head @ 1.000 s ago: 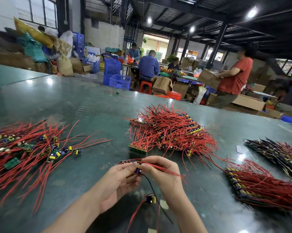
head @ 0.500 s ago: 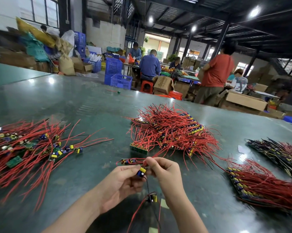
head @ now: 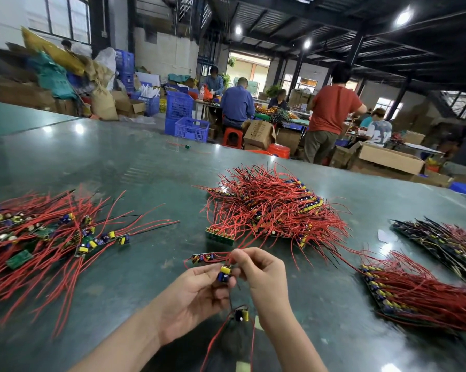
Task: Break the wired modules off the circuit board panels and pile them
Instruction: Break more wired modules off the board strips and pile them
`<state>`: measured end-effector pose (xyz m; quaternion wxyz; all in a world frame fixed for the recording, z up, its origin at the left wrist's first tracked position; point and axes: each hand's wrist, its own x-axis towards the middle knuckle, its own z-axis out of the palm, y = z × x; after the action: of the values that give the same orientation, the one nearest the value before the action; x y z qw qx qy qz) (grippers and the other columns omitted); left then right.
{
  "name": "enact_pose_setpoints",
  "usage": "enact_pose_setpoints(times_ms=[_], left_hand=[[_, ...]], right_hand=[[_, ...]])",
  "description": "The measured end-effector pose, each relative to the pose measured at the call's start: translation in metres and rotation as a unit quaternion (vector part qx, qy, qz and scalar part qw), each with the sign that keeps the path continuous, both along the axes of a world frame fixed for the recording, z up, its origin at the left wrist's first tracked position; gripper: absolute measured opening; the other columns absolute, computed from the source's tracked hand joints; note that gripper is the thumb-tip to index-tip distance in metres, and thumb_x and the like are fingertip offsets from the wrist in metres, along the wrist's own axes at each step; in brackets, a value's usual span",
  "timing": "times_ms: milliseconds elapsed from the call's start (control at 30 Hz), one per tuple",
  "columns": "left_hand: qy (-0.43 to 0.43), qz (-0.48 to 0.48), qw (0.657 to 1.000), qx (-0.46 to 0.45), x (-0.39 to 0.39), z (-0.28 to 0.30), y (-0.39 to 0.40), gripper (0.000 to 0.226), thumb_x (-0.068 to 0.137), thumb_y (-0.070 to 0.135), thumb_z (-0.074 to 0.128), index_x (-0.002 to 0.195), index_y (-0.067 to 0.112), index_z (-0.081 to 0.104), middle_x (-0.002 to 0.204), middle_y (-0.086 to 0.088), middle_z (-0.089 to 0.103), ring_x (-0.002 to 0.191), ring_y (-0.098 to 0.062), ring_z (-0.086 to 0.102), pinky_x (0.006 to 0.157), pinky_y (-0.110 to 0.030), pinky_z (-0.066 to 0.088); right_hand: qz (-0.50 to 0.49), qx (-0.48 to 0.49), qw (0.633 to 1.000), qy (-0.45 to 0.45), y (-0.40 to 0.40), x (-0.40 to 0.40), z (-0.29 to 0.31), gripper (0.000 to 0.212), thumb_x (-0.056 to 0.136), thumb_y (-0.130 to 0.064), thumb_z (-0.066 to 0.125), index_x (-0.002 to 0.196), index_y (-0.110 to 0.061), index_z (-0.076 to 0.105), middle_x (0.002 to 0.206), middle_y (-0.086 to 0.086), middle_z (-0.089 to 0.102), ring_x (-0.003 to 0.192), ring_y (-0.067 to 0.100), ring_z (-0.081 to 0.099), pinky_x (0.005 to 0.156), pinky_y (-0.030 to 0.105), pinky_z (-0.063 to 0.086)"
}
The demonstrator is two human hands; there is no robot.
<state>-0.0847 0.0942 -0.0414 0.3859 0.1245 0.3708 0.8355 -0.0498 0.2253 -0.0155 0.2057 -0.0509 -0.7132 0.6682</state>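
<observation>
Module (head: pixel 224 273) pinched between left hand (head: pixel 193 299), right hand (head: pixel 261 275) grips.

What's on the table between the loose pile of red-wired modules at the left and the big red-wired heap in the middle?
Only bare green tabletop, in the head view, between the left pile and middle heap.
</observation>
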Motion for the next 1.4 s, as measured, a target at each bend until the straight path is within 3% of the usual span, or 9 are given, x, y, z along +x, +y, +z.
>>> enact_pose_setpoints(times_ms=[300,533,700,800,933,1067,1133,1267,1400], left_hand=[[0.063,0.064,0.992,-0.087,0.004,0.004,0.003,0.020,0.078,0.029,0.059,0.081,0.014,0.071,0.070,-0.004,0.059,0.059,-0.011,0.055,0.054,-0.026,0.046],[0.142,0.081,0.978,-0.133,0.007,0.002,0.003,0.015,0.076,0.014,0.067,0.089,0.009,0.071,0.079,-0.008,0.068,0.073,-0.016,0.057,0.068,-0.030,0.044],[0.250,0.094,0.944,-0.193,0.008,0.001,0.003,0.014,0.088,-0.004,0.057,0.098,0.003,0.065,0.078,-0.007,0.073,0.074,-0.013,0.069,0.072,-0.024,0.054],[0.265,0.061,0.945,-0.182,0.009,0.002,0.002,0.015,0.092,-0.006,0.048,0.099,-0.002,0.061,0.072,-0.009,0.070,0.060,-0.016,0.064,0.062,-0.023,0.052],[0.250,0.028,0.949,-0.190,0.004,-0.001,0.001,0.016,0.094,-0.005,0.046,0.098,-0.001,0.061,0.059,0.001,0.059,0.044,-0.005,0.036,0.045,-0.013,0.032],[0.262,-0.017,0.945,-0.194,-0.002,-0.001,-0.002,0.016,0.092,0.003,0.054,0.087,0.011,0.067,0.056,0.004,0.055,0.040,-0.003,0.036,0.039,-0.013,0.028],[0.235,-0.032,0.955,-0.178,-0.005,0.002,-0.003,0.011,0.084,0.012,0.060,0.082,0.013,0.071,0.059,-0.001,0.058,0.041,-0.007,0.043,0.037,-0.016,0.031],[0.132,-0.095,0.977,-0.137,-0.010,-0.001,0.001,0.043,0.074,0.031,0.052,0.102,0.002,0.065,0.089,-0.014,0.068,0.064,-0.023,0.063,0.045,-0.024,0.048],[0.095,-0.035,0.987,-0.124,-0.015,-0.004,0.004,0.041,0.063,0.026,0.064,0.097,0.003,0.065,0.078,-0.013,0.065,0.054,-0.019,0.057,0.040,-0.021,0.042]], right_hand=[[-0.013,0.108,0.993,0.053,-0.001,-0.001,-0.005,0.031,0.076,-0.002,0.073,0.064,-0.031,0.073,0.073,-0.006,0.073,0.071,0.006,0.067,0.069,0.018,0.051],[-0.068,0.148,0.985,0.057,0.000,0.001,-0.001,0.037,0.075,-0.005,0.074,0.056,-0.037,0.068,0.065,-0.013,0.070,0.061,0.000,0.063,0.059,0.010,0.045],[-0.088,0.133,0.987,0.025,0.002,0.002,0.002,0.023,0.077,-0.016,0.074,0.058,-0.027,0.069,0.063,0.003,0.068,0.055,0.005,0.056,0.055,0.020,0.044],[-0.077,0.140,0.987,-0.011,0.006,0.002,0.005,0.018,0.078,-0.021,0.073,0.060,-0.020,0.071,0.062,0.005,0.069,0.054,0.004,0.056,0.053,0.021,0.043],[-0.069,0.079,0.994,-0.036,0.023,0.002,0.010,0.019,0.076,-0.021,0.074,0.059,-0.013,0.071,0.054,-0.001,0.067,0.041,-0.001,0.049,0.044,0.009,0.035],[-0.080,0.136,0.987,-0.025,0.033,0.003,0.015,0.025,0.076,-0.027,0.074,0.053,-0.018,0.069,0.044,-0.008,0.059,0.038,-0.002,0.043,0.043,0.007,0.031],[-0.061,0.151,0.986,-0.019,0.032,0.003,0.021,0.022,0.075,-0.026,0.074,0.056,-0.016,0.069,0.049,-0.007,0.063,0.041,-0.003,0.045,0.045,0.008,0.033],[0.053,0.087,0.993,-0.053,0.036,-0.002,0.058,0.030,0.069,-0.038,0.070,0.063,-0.010,0.062,0.046,-0.006,0.050,0.041,0.005,0.034,0.040,0.013,0.027],[0.239,0.202,0.928,-0.205,0.027,-0.018,0.110,0.022,0.084,-0.024,0.066,0.066,-0.013,0.057,0.050,-0.007,0.052,0.040,0.005,0.034,0.038,0.013,0.029]])
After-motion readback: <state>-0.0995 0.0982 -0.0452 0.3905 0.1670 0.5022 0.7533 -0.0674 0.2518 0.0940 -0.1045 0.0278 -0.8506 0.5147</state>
